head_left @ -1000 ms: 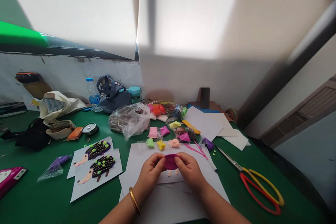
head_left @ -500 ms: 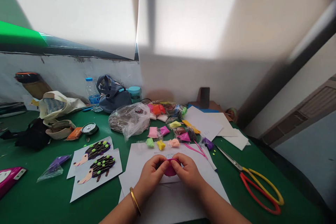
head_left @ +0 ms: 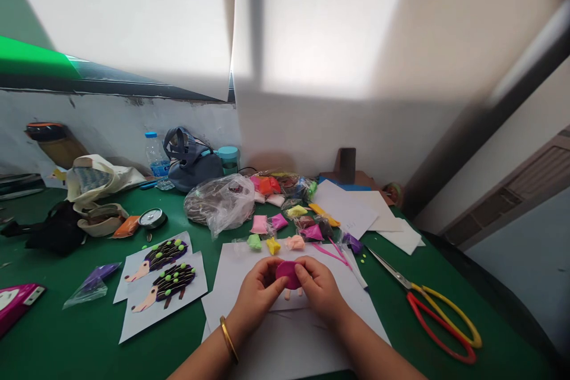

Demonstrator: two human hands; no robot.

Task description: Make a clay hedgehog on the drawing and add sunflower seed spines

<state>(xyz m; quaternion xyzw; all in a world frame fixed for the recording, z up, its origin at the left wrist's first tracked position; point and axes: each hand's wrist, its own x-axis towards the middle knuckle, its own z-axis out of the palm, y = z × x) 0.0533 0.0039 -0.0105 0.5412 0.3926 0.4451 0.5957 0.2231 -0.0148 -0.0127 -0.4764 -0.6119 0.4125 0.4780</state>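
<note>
Head view: two hands, one magenta clay disc

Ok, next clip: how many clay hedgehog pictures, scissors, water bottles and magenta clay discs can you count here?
Clay hedgehog pictures: 2
Scissors: 1
Plastic water bottle: 1
Magenta clay disc: 1
Total: 5

Magenta clay disc sits higher than half a second earlier, back near its first position, its face now exposed instead of wrapped. Left hand and right hand have drawn slightly apart, fingers at its rim; peach clay legs show again below.
</note>
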